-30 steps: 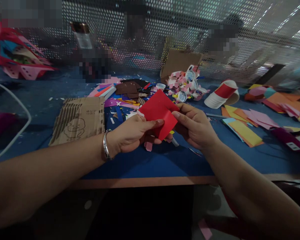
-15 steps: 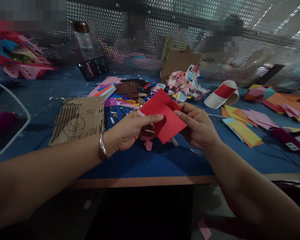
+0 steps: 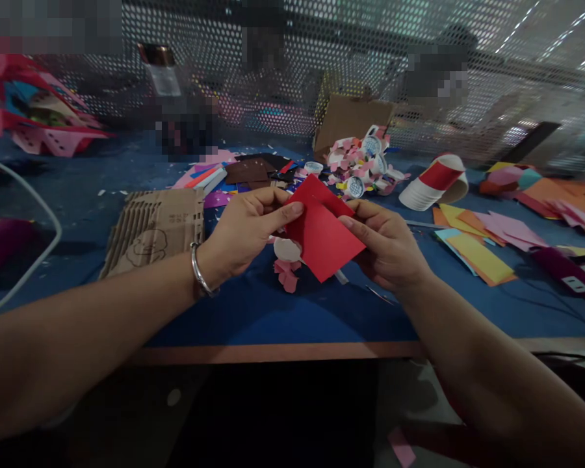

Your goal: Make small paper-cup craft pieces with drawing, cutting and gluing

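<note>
Our left hand (image 3: 246, 231) now sits higher on the smooth red paper (image 3: 327, 244), uncovering a pale disc (image 3: 286, 249) with angular pink flaps (image 3: 286, 276). Nearly closed, it pinches the paper's left side; our right hand (image 3: 387, 244), likewise nearly closed, pinches the right, above the blue table (image 3: 283, 325), right of ridged cardboard (image 3: 151, 224).

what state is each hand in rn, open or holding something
Left hand: closed, holding the red paper at its left side.
Right hand: closed, holding the red paper at its right side.
</note>
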### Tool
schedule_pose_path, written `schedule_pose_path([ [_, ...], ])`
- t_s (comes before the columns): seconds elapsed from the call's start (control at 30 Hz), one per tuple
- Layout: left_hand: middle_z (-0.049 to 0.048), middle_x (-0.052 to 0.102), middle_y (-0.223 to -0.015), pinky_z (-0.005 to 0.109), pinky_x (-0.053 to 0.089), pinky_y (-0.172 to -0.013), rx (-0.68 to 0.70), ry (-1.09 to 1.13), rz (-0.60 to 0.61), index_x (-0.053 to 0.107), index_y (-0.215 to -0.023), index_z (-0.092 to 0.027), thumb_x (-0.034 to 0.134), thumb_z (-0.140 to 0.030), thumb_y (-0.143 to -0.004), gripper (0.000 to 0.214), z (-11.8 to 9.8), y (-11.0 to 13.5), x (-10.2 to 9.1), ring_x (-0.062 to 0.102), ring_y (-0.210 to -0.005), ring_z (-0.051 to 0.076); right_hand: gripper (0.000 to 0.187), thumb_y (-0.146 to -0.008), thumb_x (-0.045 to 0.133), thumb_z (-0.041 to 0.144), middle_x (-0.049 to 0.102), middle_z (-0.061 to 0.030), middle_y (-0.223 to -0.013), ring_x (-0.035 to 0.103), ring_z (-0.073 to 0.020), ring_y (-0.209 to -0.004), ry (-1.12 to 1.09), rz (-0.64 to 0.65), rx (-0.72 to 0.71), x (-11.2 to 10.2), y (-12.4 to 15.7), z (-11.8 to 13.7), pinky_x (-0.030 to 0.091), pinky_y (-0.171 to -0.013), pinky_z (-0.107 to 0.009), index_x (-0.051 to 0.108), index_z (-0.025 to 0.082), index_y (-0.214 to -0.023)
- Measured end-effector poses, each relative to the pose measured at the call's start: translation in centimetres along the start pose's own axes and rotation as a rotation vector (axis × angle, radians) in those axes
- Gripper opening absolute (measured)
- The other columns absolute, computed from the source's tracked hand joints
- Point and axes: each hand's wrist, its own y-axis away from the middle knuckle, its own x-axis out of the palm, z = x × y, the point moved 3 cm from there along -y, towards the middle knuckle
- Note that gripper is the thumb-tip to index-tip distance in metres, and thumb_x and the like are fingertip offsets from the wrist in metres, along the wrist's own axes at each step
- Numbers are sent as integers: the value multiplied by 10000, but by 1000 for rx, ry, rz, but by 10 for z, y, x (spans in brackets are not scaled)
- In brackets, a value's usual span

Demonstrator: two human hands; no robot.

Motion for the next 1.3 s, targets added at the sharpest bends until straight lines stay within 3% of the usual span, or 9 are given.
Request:
schedule_pose_path([
  [0.13,21,745,-803,261,584,-609,10,-7,24,746,-846,-147,816,-185,-911,103,1,1,0,679,-626,127,483,-695,1059,524,766,4,-865,684,-129,-710,-12,6,-29,-2,-1,-1,605,-637,-235,766,235,-946],
  [0.33,12,738,-778,197,502,-608,34,-56,107,758,-843,-129,899,-231,-859,174,5,-1,-1,638,-654,89,511,-657,1076,525,768,-4,-855,679,-126,-708,-5,7,32,1,0,0,577,-643,-229,766,225,-931],
  [0.6,15,730,-770,222,544,-635,-88,8,117,730,-837,-139,897,-294,-850,229,8,2,2,658,-649,102,497,-670,1056,541,727,-9,-835,626,-128,-675,3,9,29,2,1,1,535,-616,-249,760,220,-907],
  [0.9,15,735,-727,189,525,-572,-78,-1,101,729,-815,-133,822,-159,-921,144,3,6,5,655,-587,87,516,-670,1052,568,721,-7,-811,602,-133,-646,56,-2,24,2,2,4,492,-570,-254,750,224,-908],
  [1.07,19,740,-752,193,554,-604,-85,-21,124,732,-829,-122,774,-99,-948,129,2,8,7,687,-626,97,529,-699,1039,590,670,22,-720,510,-98,-538,95,8,42,-3,1,-1,382,-488,-234,742,225,-943],
  [1.3,17,732,-744,181,506,-573,-87,-16,122,735,-818,-131,785,-105,-932,127,1,5,7,666,-623,93,547,-645,1068,577,695,13,-745,597,-130,-613,61,2,46,0,1,0,476,-553,-255,730,232,-902],
])
